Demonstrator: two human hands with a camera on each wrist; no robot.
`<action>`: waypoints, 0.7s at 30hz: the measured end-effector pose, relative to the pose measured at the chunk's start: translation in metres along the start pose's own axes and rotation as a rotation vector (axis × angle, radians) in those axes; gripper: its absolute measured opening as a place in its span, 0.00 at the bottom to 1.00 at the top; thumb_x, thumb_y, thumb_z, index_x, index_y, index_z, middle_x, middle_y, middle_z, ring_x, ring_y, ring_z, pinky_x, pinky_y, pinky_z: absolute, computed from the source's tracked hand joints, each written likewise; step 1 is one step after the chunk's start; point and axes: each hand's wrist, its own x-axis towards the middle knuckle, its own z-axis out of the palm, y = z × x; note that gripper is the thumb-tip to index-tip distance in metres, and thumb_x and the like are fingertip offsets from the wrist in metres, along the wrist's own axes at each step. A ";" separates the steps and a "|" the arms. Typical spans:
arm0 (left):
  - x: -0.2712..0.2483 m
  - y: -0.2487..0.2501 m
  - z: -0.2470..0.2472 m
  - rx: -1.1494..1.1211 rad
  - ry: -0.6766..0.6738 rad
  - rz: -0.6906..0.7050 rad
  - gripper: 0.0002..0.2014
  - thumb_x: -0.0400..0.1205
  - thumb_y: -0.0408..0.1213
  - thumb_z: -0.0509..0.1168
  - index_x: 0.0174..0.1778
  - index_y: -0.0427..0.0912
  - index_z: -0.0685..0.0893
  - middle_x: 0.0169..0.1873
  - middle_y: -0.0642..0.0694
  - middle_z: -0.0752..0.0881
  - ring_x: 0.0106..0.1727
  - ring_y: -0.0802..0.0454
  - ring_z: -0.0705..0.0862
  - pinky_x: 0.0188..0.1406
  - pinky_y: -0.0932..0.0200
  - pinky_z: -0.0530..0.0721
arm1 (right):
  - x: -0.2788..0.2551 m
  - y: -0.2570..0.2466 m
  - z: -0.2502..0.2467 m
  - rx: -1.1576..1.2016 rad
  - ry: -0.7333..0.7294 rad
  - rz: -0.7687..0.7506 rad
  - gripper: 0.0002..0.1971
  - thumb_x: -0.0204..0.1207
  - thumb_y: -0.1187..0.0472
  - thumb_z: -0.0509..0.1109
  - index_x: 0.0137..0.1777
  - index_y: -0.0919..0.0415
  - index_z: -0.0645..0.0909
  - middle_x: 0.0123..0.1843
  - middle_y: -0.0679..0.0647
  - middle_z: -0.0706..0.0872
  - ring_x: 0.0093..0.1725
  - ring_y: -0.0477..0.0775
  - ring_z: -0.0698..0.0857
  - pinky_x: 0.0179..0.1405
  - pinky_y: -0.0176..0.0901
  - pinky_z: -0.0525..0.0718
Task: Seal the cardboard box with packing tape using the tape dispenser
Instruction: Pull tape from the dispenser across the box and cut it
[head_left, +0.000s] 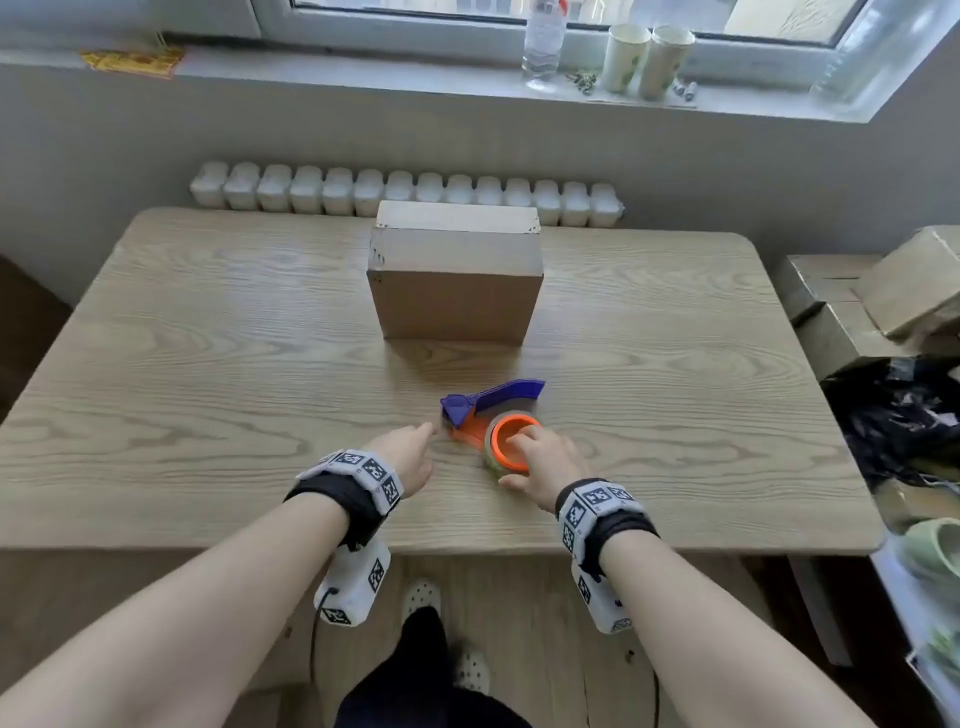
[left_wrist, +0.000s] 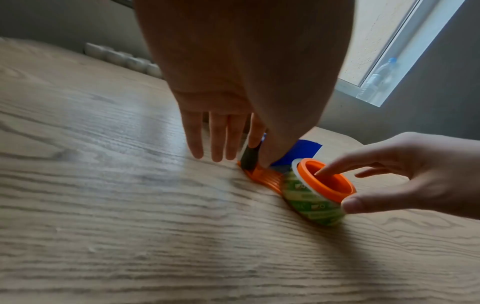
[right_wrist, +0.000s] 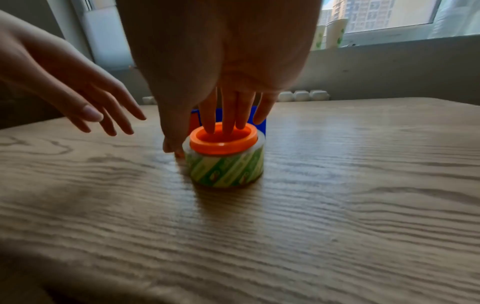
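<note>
1. Only the head view shows the cardboard box (head_left: 456, 275): it stands closed toward the far edge of the wooden table (head_left: 208, 364), midway between the left and right edges, well apart from both hands.
2. That view also shows the tape dispenser (head_left: 488, 415) whole, lying on its side nearer the front edge, its purple handle pointing right and its orange frame flat on the surface.
3. The left wrist view alone shows the right thumb pressed on the outside of the green-printed tape roll (left_wrist: 311, 197) while a finger dips into the orange hub.
4. The right wrist view shows three fingers inside that hub, so the right hand (head_left: 545, 462) grips the roll between fingers and thumb.
5. The left hand (head_left: 408, 454) is spread, fingers straight. In the left wrist view, its thumb and forefinger meet the dispenser's dark front end; whether they pinch it I cannot tell.
</note>
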 end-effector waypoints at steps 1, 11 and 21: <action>0.003 -0.001 0.002 0.006 -0.023 -0.014 0.26 0.82 0.39 0.56 0.77 0.43 0.61 0.72 0.39 0.75 0.71 0.41 0.76 0.68 0.48 0.76 | 0.002 -0.001 0.002 -0.027 -0.017 -0.009 0.25 0.74 0.47 0.70 0.68 0.56 0.75 0.70 0.54 0.76 0.70 0.58 0.74 0.69 0.49 0.68; 0.013 -0.010 0.019 -0.035 -0.047 -0.041 0.25 0.83 0.41 0.56 0.78 0.46 0.62 0.73 0.40 0.75 0.72 0.42 0.75 0.67 0.49 0.75 | 0.013 -0.001 0.015 -0.050 -0.006 0.007 0.12 0.80 0.55 0.62 0.57 0.61 0.75 0.60 0.59 0.86 0.69 0.62 0.75 0.71 0.45 0.63; 0.000 0.002 -0.019 -0.054 0.014 -0.004 0.24 0.83 0.38 0.56 0.76 0.46 0.64 0.72 0.43 0.76 0.72 0.43 0.75 0.68 0.48 0.76 | 0.001 -0.009 -0.037 0.183 0.034 0.070 0.14 0.82 0.53 0.56 0.59 0.62 0.72 0.57 0.61 0.83 0.59 0.66 0.78 0.54 0.50 0.72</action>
